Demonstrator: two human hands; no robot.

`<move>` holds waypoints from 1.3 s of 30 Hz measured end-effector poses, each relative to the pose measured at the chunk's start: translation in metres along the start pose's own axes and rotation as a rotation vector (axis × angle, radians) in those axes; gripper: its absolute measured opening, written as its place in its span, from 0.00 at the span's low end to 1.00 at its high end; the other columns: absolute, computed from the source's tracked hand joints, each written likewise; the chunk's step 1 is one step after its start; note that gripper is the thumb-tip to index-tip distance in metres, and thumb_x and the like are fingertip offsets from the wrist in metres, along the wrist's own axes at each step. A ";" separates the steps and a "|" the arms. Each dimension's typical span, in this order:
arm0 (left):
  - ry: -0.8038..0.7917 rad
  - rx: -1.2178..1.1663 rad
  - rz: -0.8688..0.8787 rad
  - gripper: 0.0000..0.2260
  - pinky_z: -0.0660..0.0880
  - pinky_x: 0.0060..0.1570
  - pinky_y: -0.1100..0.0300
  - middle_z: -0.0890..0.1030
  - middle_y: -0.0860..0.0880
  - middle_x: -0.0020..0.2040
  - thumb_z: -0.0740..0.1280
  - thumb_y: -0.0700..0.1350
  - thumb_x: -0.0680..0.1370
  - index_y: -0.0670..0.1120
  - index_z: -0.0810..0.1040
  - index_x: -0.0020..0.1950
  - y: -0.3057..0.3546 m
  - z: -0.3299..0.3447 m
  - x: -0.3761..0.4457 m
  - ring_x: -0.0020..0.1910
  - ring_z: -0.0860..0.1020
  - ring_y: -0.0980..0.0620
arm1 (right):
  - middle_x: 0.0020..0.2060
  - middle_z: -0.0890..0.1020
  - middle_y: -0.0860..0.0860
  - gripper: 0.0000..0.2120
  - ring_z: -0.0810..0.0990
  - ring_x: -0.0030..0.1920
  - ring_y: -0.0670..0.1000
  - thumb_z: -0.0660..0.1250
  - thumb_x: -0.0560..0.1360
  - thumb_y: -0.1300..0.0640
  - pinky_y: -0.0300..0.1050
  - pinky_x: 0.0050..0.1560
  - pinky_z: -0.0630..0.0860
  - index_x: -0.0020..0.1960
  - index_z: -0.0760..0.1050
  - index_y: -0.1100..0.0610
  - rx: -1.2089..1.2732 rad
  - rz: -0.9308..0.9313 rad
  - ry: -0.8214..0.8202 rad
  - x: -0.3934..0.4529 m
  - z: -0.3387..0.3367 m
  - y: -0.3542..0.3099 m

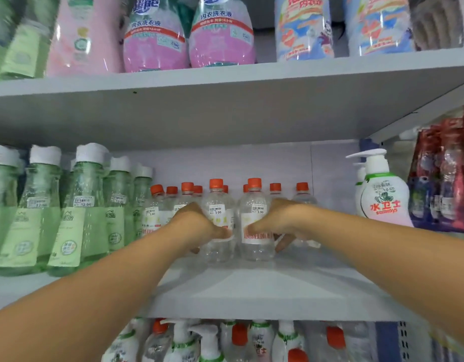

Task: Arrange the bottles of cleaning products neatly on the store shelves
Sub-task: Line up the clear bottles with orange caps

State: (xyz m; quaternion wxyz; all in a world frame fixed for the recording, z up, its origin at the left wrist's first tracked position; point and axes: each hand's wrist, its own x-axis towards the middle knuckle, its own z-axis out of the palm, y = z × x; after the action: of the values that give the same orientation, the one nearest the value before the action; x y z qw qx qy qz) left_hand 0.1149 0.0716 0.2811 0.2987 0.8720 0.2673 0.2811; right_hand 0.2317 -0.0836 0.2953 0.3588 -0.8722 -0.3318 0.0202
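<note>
Two clear plastic orange-capped bottles (237,220) mid-shelf, left of white pump-dispenser bottle (382,197). Left hand (197,223) grasping one, right hand (278,220) grasping other. Risk: crowded back row (178,202) likely topples if pair shoved in hard.

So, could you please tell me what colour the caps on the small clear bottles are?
Orange-red caps on the small clear bottles, clearest in the head view.

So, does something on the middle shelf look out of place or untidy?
Nothing is spilled or fallen. The clear orange-capped bottles stand upright but bunched unevenly, two held forward by the left hand and right hand, one bottle apart at the right. A bare gap separates them from the pump bottle.
</note>
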 end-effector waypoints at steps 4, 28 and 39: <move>0.036 0.134 -0.017 0.28 0.72 0.34 0.59 0.77 0.49 0.43 0.80 0.59 0.68 0.43 0.70 0.52 0.010 0.008 0.014 0.42 0.77 0.48 | 0.51 0.86 0.54 0.20 0.86 0.50 0.54 0.79 0.71 0.51 0.55 0.48 0.86 0.60 0.80 0.56 0.035 -0.041 -0.045 0.024 0.009 0.002; 0.104 0.181 -0.002 0.20 0.69 0.36 0.58 0.79 0.48 0.36 0.74 0.57 0.75 0.45 0.71 0.38 -0.008 0.028 0.031 0.42 0.81 0.46 | 0.48 0.83 0.48 0.17 0.82 0.48 0.48 0.78 0.70 0.44 0.50 0.55 0.82 0.49 0.74 0.50 0.135 -0.119 0.194 0.025 0.039 0.024; 0.100 0.278 0.027 0.22 0.72 0.43 0.57 0.76 0.49 0.36 0.73 0.60 0.75 0.44 0.70 0.40 -0.009 0.025 0.027 0.44 0.79 0.45 | 0.53 0.83 0.51 0.28 0.82 0.49 0.52 0.73 0.72 0.37 0.47 0.50 0.80 0.62 0.76 0.56 -0.205 -0.040 0.181 0.002 0.023 0.004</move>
State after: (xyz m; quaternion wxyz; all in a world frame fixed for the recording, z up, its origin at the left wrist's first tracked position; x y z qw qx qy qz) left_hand 0.1472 0.0856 0.2674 0.1578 0.8933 0.3065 0.2883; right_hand 0.2296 -0.0706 0.2762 0.2965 -0.8958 -0.3158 -0.0996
